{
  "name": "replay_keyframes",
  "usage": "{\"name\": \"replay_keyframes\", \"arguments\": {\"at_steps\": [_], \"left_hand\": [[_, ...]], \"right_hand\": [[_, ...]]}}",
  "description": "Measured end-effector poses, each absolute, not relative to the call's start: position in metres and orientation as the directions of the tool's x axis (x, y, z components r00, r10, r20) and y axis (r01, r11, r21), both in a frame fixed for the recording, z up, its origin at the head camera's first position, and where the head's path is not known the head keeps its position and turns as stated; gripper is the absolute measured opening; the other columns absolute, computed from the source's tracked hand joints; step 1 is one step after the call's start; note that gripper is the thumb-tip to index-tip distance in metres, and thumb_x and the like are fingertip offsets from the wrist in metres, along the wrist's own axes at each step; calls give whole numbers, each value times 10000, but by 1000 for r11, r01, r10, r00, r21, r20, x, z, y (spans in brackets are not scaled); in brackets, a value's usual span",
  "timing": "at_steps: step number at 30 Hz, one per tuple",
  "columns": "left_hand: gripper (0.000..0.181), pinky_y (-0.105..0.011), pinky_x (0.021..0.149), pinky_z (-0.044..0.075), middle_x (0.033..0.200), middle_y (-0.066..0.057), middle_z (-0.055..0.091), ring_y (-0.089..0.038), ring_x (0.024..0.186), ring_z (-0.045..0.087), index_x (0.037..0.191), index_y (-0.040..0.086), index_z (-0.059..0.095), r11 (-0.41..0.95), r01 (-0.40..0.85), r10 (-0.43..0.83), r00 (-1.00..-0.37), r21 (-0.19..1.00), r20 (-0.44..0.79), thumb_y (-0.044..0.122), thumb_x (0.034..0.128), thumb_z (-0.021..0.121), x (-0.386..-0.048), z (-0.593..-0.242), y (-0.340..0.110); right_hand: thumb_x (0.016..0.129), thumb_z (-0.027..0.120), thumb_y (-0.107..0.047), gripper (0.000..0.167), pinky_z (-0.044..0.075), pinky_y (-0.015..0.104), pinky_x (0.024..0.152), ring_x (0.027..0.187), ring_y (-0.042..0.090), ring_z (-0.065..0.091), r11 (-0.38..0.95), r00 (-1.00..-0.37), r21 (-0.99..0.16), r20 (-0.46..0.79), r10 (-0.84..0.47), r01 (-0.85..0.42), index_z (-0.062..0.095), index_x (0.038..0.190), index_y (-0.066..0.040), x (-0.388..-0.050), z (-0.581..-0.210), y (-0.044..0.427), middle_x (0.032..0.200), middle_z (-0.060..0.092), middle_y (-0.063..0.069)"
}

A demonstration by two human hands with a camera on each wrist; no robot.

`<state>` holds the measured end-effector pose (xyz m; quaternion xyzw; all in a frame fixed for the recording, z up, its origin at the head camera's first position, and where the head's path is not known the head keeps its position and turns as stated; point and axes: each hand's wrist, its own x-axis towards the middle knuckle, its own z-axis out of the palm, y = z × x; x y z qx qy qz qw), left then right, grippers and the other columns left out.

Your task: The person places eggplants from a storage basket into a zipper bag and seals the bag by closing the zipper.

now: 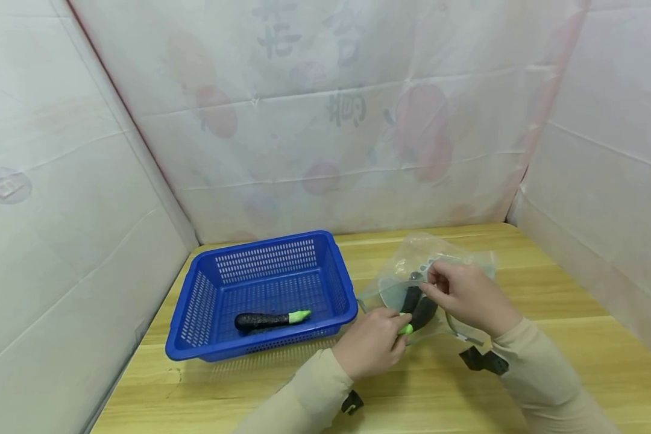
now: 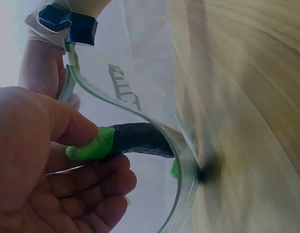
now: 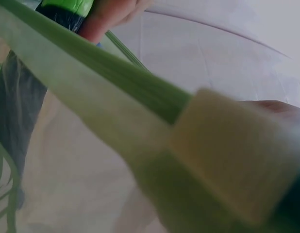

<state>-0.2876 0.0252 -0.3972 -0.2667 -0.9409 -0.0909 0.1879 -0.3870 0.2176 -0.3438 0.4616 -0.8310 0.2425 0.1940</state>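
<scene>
In the head view my left hand (image 1: 373, 342) is at the mouth of a clear zip bag (image 1: 423, 246). Its thumb and fingers pinch the bright green stem of a dark eggplant (image 2: 140, 139), whose far end reaches into the bag. My right hand (image 1: 469, 295) pinches the bag's near edge between thumb and forefinger, and the mouth gapes. Another eggplant (image 1: 425, 312) lies inside the bag, seen through the plastic. The bag's green zip strip (image 3: 116, 68) crosses the right wrist view, with a second dark eggplant body (image 3: 19, 97) behind the film.
A blue perforated basket (image 1: 260, 244) stands left of the bag, with a green-stemmed eggplant (image 1: 263, 321) lying in it near the front wall. The wooden table (image 1: 423, 398) meets pale printed sheets (image 1: 314, 150) at the back and both sides.
</scene>
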Motion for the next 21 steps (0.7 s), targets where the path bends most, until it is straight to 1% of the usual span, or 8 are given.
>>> {"name": "replay_keyframes", "arguments": {"at_steps": [5,10,13,16,21], "left_hand": [[315,-174,708,486,983,15,684,-66,826,616,1186,86,681,855,509,434,-810,102,395,207,901,623,-294,-403,30],[292,-196,711,501,966,12,686,-68,827,628,1157,87,680,859,479,392,-841,179,373,170,880,635,-301,-406,35],[275,-191,708,503,973,9,691,-56,830,629,1133,80,682,861,453,360,-864,231,352,147,869,646,-306,-408,38],[206,-175,650,486,928,21,688,-31,761,606,1055,86,698,872,402,308,-894,279,326,134,860,656,-310,-409,41],[54,-183,538,443,785,47,654,-21,617,547,890,118,690,901,328,231,-916,283,327,159,872,660,-316,-413,47]], "right_hand": [[831,741,-130,246,343,199,458,484,-23,335,457,-495,-217,547,-675,-863,519,770,-216,-387,-345,217,593,396,-165],[835,739,-136,248,345,198,461,487,-24,339,458,-497,-218,547,-674,-862,516,767,-221,-386,-344,217,597,400,-168],[838,739,-137,253,347,197,464,487,-22,340,455,-494,-218,546,-676,-864,511,767,-222,-385,-344,217,598,402,-167],[839,739,-137,259,345,198,468,489,-20,338,454,-495,-221,544,-677,-863,506,766,-224,-385,-344,216,598,399,-164],[838,737,-126,255,347,201,468,489,-17,343,455,-502,-231,540,-676,-860,511,765,-219,-384,-343,216,597,405,-161]]}}
